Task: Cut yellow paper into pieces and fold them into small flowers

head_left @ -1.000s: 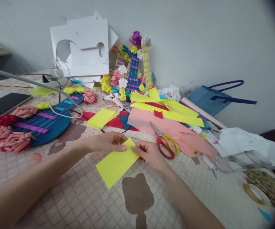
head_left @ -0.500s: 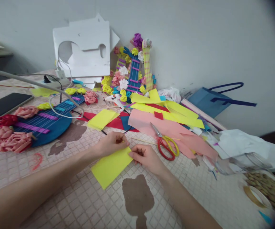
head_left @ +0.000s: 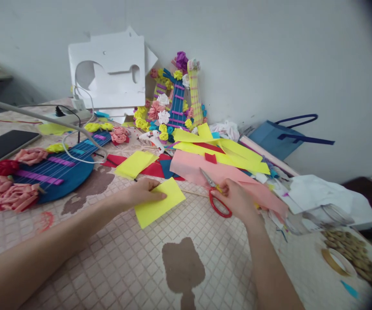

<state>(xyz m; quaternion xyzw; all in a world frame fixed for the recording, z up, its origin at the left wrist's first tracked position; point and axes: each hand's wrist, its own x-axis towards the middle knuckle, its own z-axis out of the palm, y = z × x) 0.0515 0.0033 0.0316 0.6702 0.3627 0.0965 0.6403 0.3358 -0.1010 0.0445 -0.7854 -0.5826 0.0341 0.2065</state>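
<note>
My left hand (head_left: 145,192) grips a yellow paper rectangle (head_left: 160,203) by its upper left part, thumb on top. Further right, my right hand (head_left: 236,199) is closed on the handles of the scissors (head_left: 219,206), which have one red and one yellow loop. The steel blades point up and left over a pink paper sheet (head_left: 192,168). Beyond my left hand, more yellow paper pieces (head_left: 134,164) lie on red strips (head_left: 153,168).
A blue paper guitar (head_left: 72,178) with paper flowers lies at left beside a phone (head_left: 7,144). Decorated guitars (head_left: 177,103) lean on the wall behind a glue gun (head_left: 153,138). At right are a blue bag (head_left: 274,137) and a tape roll (head_left: 336,262).
My right hand has let go of the yellow paper, moved right and taken hold of the scissors. The paper in my left hand has shifted up slightly and turned.
</note>
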